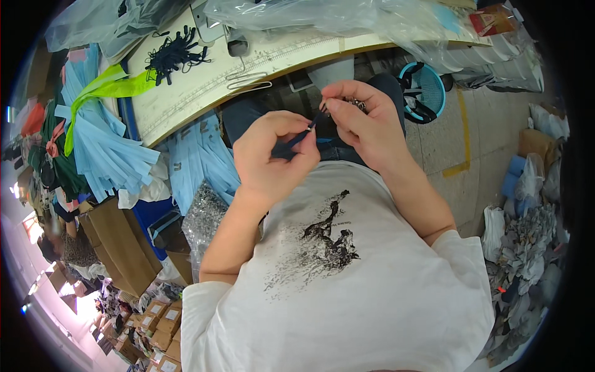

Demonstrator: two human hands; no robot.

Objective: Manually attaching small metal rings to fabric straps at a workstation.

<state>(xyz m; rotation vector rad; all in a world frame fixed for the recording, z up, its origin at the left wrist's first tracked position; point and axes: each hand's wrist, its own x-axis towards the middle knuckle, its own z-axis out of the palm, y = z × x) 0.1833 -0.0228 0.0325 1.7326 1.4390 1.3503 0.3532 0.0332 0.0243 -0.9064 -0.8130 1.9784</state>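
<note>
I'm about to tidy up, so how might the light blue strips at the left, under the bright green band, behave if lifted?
The light blue strips would probably flop, since they look thin and lie loosely fanned out. Being so thin, each is likely light. The bright green band crosses over them, so it may get dragged along.

You can read no wording here: the ruler scale [204, 90] printed along your tabletop [144, 106], the white labels [171, 314] on the cardboard boxes [162, 339] and the red packet's [491, 22] print are all too small or blurred.
</note>
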